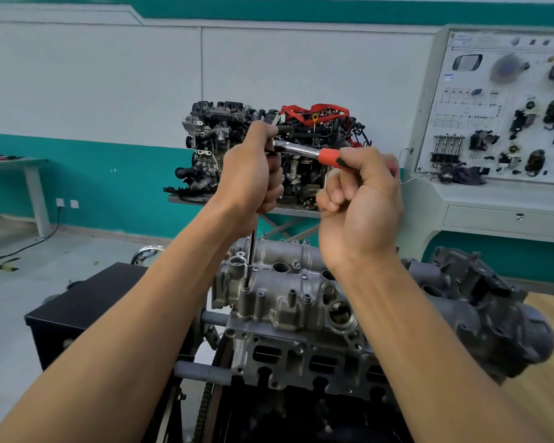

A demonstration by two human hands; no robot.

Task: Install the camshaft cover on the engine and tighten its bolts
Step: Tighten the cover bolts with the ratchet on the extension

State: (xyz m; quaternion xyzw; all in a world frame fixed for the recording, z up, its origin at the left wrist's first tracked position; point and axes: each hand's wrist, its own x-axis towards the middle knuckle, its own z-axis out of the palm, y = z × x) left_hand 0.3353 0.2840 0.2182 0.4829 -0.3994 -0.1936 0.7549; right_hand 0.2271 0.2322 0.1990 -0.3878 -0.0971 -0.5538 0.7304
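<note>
Head view has my left hand (253, 174) wrapped round the top of the extension bar (251, 247), just under the head of the ratchet (301, 150). My right hand (359, 206) is curled tight on the ratchet's red handle, off to the right. The bar drops straight down onto a bolt (246, 287) at the left end of the camshaft cover (288, 302), which sits on top of the engine (301, 362) in front of me. Beyond, a second engine (211, 135) rests on a table, and a display board (499, 103) stands at the right.
</note>
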